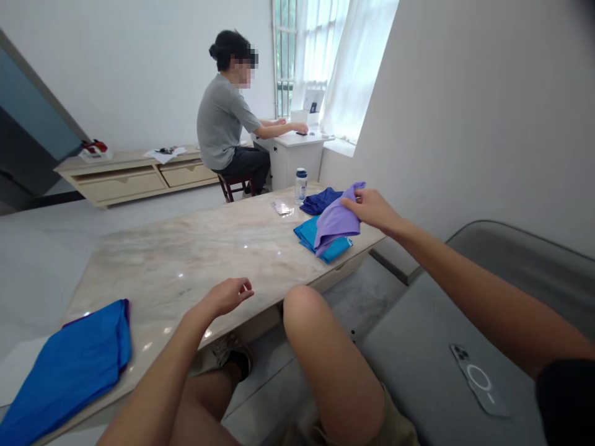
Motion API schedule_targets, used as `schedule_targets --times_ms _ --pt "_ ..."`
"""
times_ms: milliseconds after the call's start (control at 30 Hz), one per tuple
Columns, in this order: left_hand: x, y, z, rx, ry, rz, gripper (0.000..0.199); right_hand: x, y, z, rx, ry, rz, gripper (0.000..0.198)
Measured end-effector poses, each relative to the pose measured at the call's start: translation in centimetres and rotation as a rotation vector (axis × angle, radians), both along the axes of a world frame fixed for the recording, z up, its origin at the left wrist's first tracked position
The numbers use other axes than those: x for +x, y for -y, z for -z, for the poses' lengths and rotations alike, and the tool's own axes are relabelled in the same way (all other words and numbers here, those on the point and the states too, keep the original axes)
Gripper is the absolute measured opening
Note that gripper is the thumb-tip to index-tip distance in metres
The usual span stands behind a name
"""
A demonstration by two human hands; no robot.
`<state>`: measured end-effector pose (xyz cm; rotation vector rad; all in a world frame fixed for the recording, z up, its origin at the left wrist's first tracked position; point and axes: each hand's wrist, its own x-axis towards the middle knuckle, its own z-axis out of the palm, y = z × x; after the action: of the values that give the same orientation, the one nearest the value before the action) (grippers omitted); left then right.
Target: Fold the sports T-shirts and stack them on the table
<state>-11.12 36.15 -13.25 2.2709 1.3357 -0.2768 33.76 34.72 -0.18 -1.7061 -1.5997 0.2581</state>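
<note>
My right hand [368, 208] pinches a light purple cloth [338, 222] by its upper right corner. The cloth hangs over a folded bright blue cloth [331, 249] at the right end of the table, hiding part of it. Just behind lies a crumpled dark blue cloth [321, 201]. My left hand [229, 296] is above the table's front edge, fingers loosely bent and apart, with nothing in it. At the left end, a larger blue cloth [81, 356] with a dark purple edge lies folded and reaches past the table's near edge.
A marble-patterned table [195, 241] spans the middle, with a water bottle [301, 184] and a small blurred card-like item [282, 208] on it. A phone [480, 379] rests on the grey sofa [418, 334]. Beyond, a person [220, 124] sits at a white desk [297, 152].
</note>
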Motion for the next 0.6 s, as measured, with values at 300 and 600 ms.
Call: schedule_targets --times_ms 300,600 --pt "2.9 1.9 -4.5 0.408 0.081 -0.316 0.039 5.6 -0.4 2.6 0.006 -0.141 0.391 0.033" --pt "5.5 2.2 -5.4 0.429 0.070 -0.387 0.038 4.6 -5.4 6.9 0.194 -0.462 0.471 0.030"
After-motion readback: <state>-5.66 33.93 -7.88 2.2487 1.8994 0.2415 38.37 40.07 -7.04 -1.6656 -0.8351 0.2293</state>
